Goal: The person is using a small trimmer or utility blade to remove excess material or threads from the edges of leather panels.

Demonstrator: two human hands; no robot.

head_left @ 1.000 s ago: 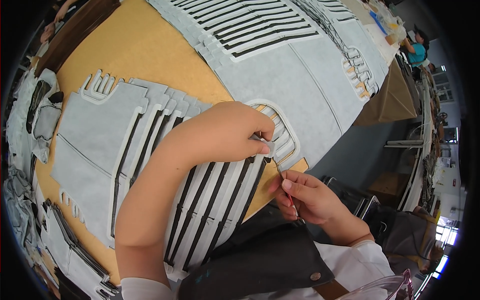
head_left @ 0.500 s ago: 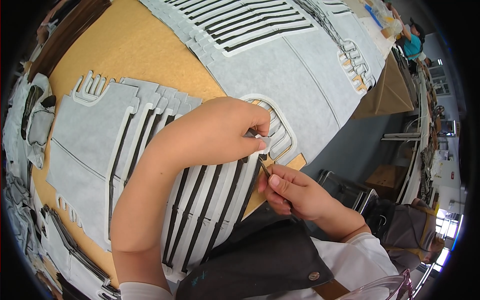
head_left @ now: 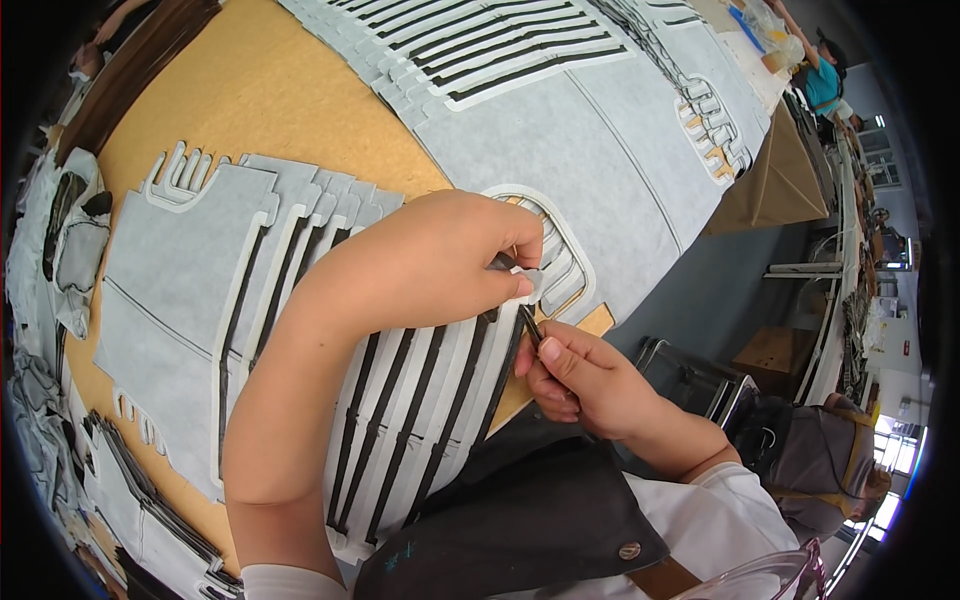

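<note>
Grey felt, die-cut into slotted panels, is the material in hand. The left hand pinches a small pale tab of felt scrap between thumb and forefinger, the grip closed on it just above the front edge of the fanned stack of felt panels. The right hand lies just beside it, its grip closed on a thin dark strip that runs up from the fingers toward the left thumb; whether this is a tool or a cut-out sliver of felt cannot be told. Both hands meet over the near edge of the counter, a brown board surface. Behind them lies a larger felt sheet with a looped, comb-like cut-out, touching the left fingertips.

Judged risks: the strip is narrow, and a pull at an angle may tear it or leave a stub in the slot. The pinch on the small tab is slight, so it may slip free. The left forearm rests across the fanned stack, and any sweep of it may shift the panels out of their even overlap. The work sits at the counter's edge, so a loosened piece may fall to the floor.
</note>
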